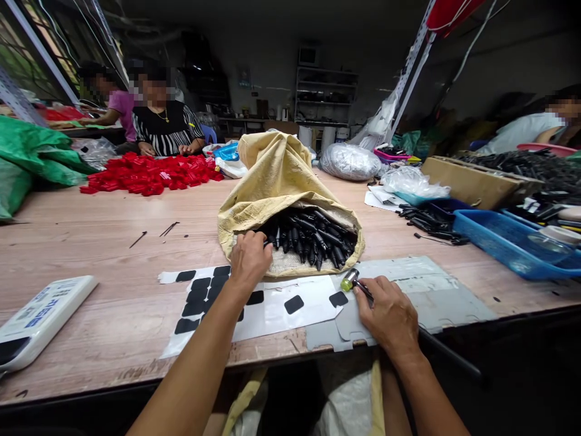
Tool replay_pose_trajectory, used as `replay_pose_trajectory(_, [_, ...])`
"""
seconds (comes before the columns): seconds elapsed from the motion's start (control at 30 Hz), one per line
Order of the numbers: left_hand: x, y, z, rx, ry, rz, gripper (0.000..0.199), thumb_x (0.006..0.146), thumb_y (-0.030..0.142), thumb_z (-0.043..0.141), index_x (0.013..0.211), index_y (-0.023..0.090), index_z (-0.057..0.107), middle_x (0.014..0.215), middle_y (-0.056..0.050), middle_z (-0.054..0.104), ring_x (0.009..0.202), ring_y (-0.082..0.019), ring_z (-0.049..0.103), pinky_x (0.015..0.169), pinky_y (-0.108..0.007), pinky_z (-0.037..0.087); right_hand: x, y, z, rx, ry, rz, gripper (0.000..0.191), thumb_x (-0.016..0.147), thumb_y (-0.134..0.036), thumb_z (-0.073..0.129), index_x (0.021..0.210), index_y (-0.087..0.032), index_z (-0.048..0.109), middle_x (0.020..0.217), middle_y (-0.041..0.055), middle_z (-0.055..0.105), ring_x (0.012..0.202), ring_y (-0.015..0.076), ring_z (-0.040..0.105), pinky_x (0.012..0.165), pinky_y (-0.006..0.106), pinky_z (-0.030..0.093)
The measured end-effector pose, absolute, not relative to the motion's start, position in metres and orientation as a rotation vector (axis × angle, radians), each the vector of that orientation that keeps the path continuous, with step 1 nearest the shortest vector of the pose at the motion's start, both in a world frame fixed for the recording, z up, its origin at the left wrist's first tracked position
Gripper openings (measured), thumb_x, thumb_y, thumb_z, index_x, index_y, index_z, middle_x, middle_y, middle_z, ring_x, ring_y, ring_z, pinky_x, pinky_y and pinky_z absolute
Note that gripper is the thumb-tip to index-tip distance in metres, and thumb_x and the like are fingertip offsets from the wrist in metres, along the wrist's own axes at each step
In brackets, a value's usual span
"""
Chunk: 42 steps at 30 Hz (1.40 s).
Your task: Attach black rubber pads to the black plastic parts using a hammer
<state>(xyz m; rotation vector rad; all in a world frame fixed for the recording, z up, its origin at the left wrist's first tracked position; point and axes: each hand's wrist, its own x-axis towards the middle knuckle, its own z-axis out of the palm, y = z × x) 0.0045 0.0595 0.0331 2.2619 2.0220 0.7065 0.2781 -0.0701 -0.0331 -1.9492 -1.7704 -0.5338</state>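
Note:
My left hand (250, 259) is at the left of the mouth of a yellowish woven sack (276, 175), fingers closed on what looks like one black tapered piece (267, 242), mostly hidden by the fingers. Many similar black tapered tubes (313, 236) lie heaped inside the sack. My right hand (389, 312) is closed round the dark handle of a small mallet (350, 280) with a yellow-green and metal head. That head rests over the grey board (408, 284), beside a black rounded patch (338, 299). More black patches (196, 295) stick to white backing sheets (272, 315), partly behind my left forearm.
A white device (45, 321) lies at left, with a few thin black pieces (170, 229) beyond it. Red parts (154, 172) are piled before a co-worker (166, 124). At right stand a blue basket (503, 242), a cardboard box (472, 184) and a black heap (512, 169).

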Motion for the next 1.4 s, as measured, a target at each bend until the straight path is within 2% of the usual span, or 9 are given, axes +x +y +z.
replay_pose_trajectory(0.2, [0.002,0.085,0.018,2.28,2.177,0.389,0.033,0.09,0.042,0.059,0.103,0.017,0.075,0.11,-0.017,0.07,0.116,-0.038,0.054,0.092,-0.047,0.047,0.276,-0.069,-0.032,-1.954,-1.736,-0.527,0.013,0.092,-0.031,0.058,0.1,-0.024,0.067,0.09,0.0026,0.063,0.086,0.0209,0.055,0.075,0.032,0.036])
replay_pose_trajectory(0.33, [-0.004,0.074,0.027,2.305,2.133,0.335,0.026,0.088,0.038,0.059,0.096,0.019,0.076,0.102,-0.014,0.073,0.112,-0.036,0.057,0.09,-0.045,0.047,0.276,-0.069,-0.032,-1.954,-1.737,-0.523,0.013,0.092,-0.031,0.059,0.1,-0.024,0.067,0.091,0.0025,0.063,0.086,0.0206,0.055,0.075,0.032,0.035])
replay_pose_trajectory(0.53, [-0.013,0.022,0.042,2.372,1.849,0.568,0.017,0.086,0.036,0.063,0.089,0.021,0.071,0.091,-0.009,0.071,0.099,-0.032,0.058,0.08,-0.04,0.046,0.275,-0.07,-0.031,-1.964,-1.724,-0.517,0.015,0.092,-0.031,0.059,0.102,-0.024,0.067,0.091,0.0028,0.064,0.087,0.021,0.055,0.075,0.032,0.036])
replay_pose_trajectory(0.63, [-0.004,-0.004,0.03,2.303,1.449,0.647,0.012,0.085,0.033,0.067,0.089,0.022,0.07,0.091,-0.004,0.069,0.095,-0.025,0.058,0.079,-0.035,0.046,0.276,-0.07,-0.032,-1.962,-1.718,-0.503,0.018,0.091,-0.029,0.06,0.107,-0.024,0.066,0.095,0.0025,0.065,0.089,0.0212,0.057,0.076,0.032,0.037])
replay_pose_trajectory(0.73, [0.005,-0.015,0.01,2.243,1.276,0.698,0.01,0.082,0.026,0.07,0.091,0.022,0.069,0.092,-0.003,0.068,0.095,-0.023,0.057,0.08,-0.033,0.045,0.279,-0.07,-0.034,-1.947,-1.716,-0.468,0.017,0.09,-0.026,0.06,0.106,-0.023,0.066,0.096,0.0024,0.066,0.09,0.0206,0.059,0.077,0.032,0.04])
replay_pose_trajectory(0.9, [0.007,-0.015,-0.008,2.192,1.231,0.767,0.012,0.081,0.022,0.071,0.093,0.022,0.071,0.093,-0.003,0.066,0.096,-0.023,0.055,0.083,-0.034,0.043,0.287,-0.069,-0.032,-1.877,-1.772,-0.369,0.015,0.094,-0.026,0.054,0.103,-0.022,0.066,0.095,0.0037,0.067,0.091,0.0204,0.062,0.077,0.032,0.044])
replay_pose_trajectory(1.03, [0.006,-0.014,-0.009,2.149,1.22,0.766,0.015,0.079,0.021,0.073,0.094,0.022,0.072,0.093,-0.003,0.066,0.097,-0.023,0.055,0.084,-0.034,0.043,0.278,-0.074,-0.013,-1.678,-1.676,-0.276,0.021,0.098,-0.028,0.049,0.11,-0.022,0.066,0.099,0.0059,0.068,0.094,0.0202,0.064,0.082,0.032,0.048])
replay_pose_trajectory(1.2, [0.007,-0.013,-0.007,2.103,1.223,0.776,0.015,0.078,0.019,0.073,0.092,0.023,0.072,0.094,-0.002,0.067,0.099,-0.023,0.055,0.087,-0.034,0.043,0.239,-0.083,0.014,-1.362,-1.759,0.041,0.024,0.1,-0.025,0.047,0.114,-0.022,0.067,0.098,0.0067,0.067,0.093,0.0191,0.064,0.084,0.031,0.051])
replay_pose_trajectory(1.4, [0.007,-0.013,-0.006,2.078,1.229,0.786,0.017,0.074,0.015,0.073,0.089,0.023,0.07,0.094,-0.001,0.068,0.1,-0.023,0.056,0.086,-0.033,0.044,0.21,-0.08,0.009,-1.343,-1.796,0.127,0.026,0.1,-0.023,0.048,0.118,-0.021,0.067,0.097,0.0068,0.069,0.091,0.0187,0.065,0.084,0.031,0.052])
